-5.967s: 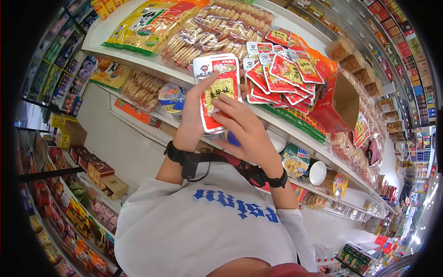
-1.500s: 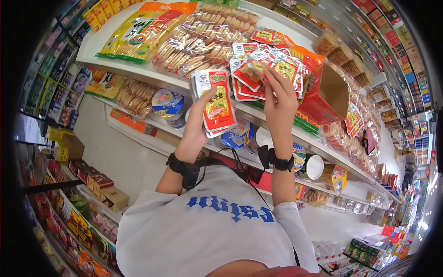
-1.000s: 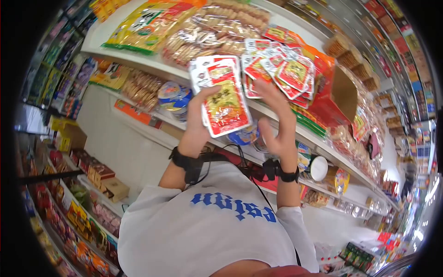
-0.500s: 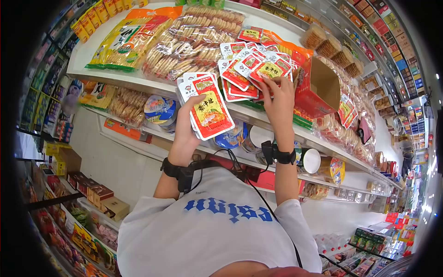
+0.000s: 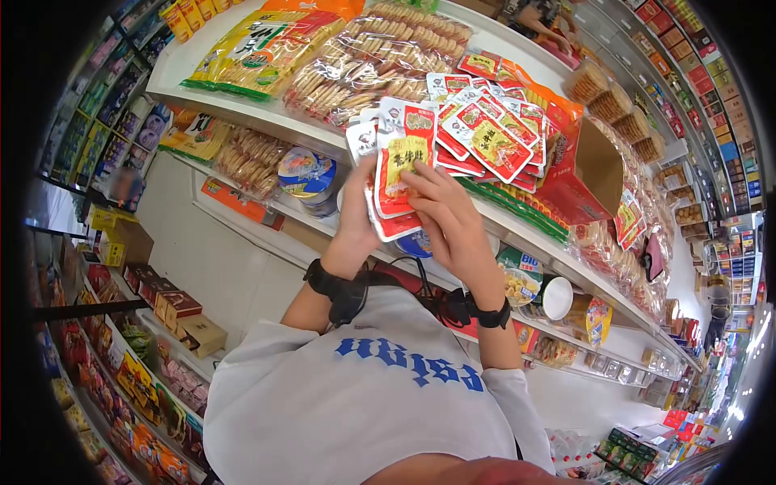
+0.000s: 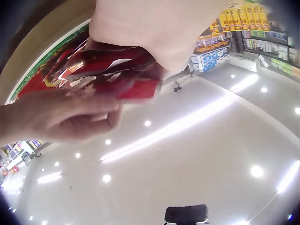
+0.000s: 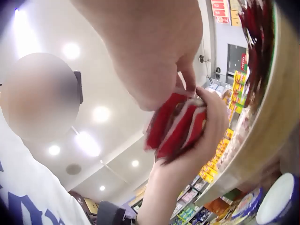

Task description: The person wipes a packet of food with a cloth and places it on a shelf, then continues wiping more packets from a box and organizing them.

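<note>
A stack of flat red-and-white snack packets [image 5: 406, 133] with yellow labels is held upright in my left hand [image 5: 352, 218], thumb along its left side. My right hand [image 5: 454, 225] is at the stack's lower right, fingers over the front packet and pinching it by the edge. In the right wrist view, the packets [image 7: 180, 124] fan apart between both hands. Just beyond, on the shelf, lies a loose pile of the same packets [image 5: 495, 137]. The left wrist view shows the right hand [image 6: 70, 117] close against the packet edges.
An open red cardboard box [image 5: 578, 174] lies tipped on the shelf [image 5: 279, 125], right of the pile. Bagged round crackers [image 5: 380, 61] and a yellow snack bag [image 5: 267, 48] lie behind. Instant noodle bowls [image 5: 307, 174] stand on the lower shelf. Another person's arm [image 5: 550, 28] shows at the back.
Over the last seconds my right hand goes between the shelf pile and the stack. Half a second ago it was at the pile; now it is back at the left-hand stack.
</note>
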Motion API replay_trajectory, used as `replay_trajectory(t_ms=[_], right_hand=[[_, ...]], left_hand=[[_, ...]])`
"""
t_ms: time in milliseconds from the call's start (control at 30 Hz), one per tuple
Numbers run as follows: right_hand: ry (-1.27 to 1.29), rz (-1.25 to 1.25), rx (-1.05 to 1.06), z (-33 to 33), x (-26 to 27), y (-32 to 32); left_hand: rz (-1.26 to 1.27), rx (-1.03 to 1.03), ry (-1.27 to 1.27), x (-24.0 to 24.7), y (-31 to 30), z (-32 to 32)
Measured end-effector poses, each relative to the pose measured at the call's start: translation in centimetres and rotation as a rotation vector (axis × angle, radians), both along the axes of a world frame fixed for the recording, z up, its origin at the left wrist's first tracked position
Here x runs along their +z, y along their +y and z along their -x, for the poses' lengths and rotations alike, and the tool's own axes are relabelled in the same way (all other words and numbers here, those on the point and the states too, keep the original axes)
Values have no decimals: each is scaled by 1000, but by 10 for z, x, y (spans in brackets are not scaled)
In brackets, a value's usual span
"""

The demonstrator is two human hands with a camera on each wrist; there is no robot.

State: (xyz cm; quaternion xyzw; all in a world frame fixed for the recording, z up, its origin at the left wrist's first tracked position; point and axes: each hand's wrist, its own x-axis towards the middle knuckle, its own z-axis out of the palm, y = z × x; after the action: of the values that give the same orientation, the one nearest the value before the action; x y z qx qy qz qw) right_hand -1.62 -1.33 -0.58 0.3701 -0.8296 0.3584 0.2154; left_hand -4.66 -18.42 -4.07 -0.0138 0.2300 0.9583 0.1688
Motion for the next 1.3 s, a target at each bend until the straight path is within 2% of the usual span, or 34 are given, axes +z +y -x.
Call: replay_trajectory(t_ms=[67, 100, 200, 233, 267, 333, 400, 500, 600, 700, 800, 833, 933, 967, 1033, 1067, 1100, 1200, 1233, 1267, 1300], right_hand=[[-28, -9, 23, 0, 4, 4], [-31, -1, 53, -1, 5, 5], [-83, 38, 84, -4, 12, 8], [-123, 67, 81, -6, 16, 9], [-162, 98, 79, -7, 18, 12], [-70, 100, -122, 5, 11, 27], [16, 49, -387, 14, 12, 43], [39, -271, -671, 23, -3, 75], [71, -338, -639, 22, -11, 93], [21, -127, -657, 19, -9, 91], [13, 256, -802, 7, 10, 61], [122, 247, -712, 4, 12, 54], [174, 209, -390, -11, 16, 17], [120, 166, -322, -16, 13, 6], [20, 76, -189, -21, 10, -8], [15, 72, -184, -21, 9, -9], [10, 67, -179, -20, 9, -9], [-36, 47, -117, -23, 20, -11], [-53, 46, -88, -22, 23, -11], [-66, 45, -56, -19, 24, -11], [-112, 152, -74, -14, 18, -6]], left_hand=[[-112, -12, 60, 23, -4, -2], [-57, 45, 59, 10, 0, -2], [176, 16, 26, -1, -6, 2], [255, 91, 25, 1, 3, 2], [179, 40, 36, 6, 3, 1], [31, -44, 59, 18, -5, 0], [18, 3, 9, 22, -1, 0], [29, -13, -17, 11, -4, 1], [43, -5, -42, 9, -2, 3], [104, -4, -73, 9, 2, 4], [143, -21, -53, 2, 7, 5], [148, -37, -40, 4, 9, 3], [181, 91, 23, 11, 20, -3], [98, 90, 25, -5, 19, -3], [-7, 47, 66, 9, 20, -10], [-60, 24, 88, 14, 21, -13], [-7, 119, 96, -4, 16, -11], [261, 76, 175, 2, 0, -6], [190, 78, 74, 21, 1, -13], [154, 77, 50, 18, -1, -10], [117, 79, 28, 12, -5, -5]])
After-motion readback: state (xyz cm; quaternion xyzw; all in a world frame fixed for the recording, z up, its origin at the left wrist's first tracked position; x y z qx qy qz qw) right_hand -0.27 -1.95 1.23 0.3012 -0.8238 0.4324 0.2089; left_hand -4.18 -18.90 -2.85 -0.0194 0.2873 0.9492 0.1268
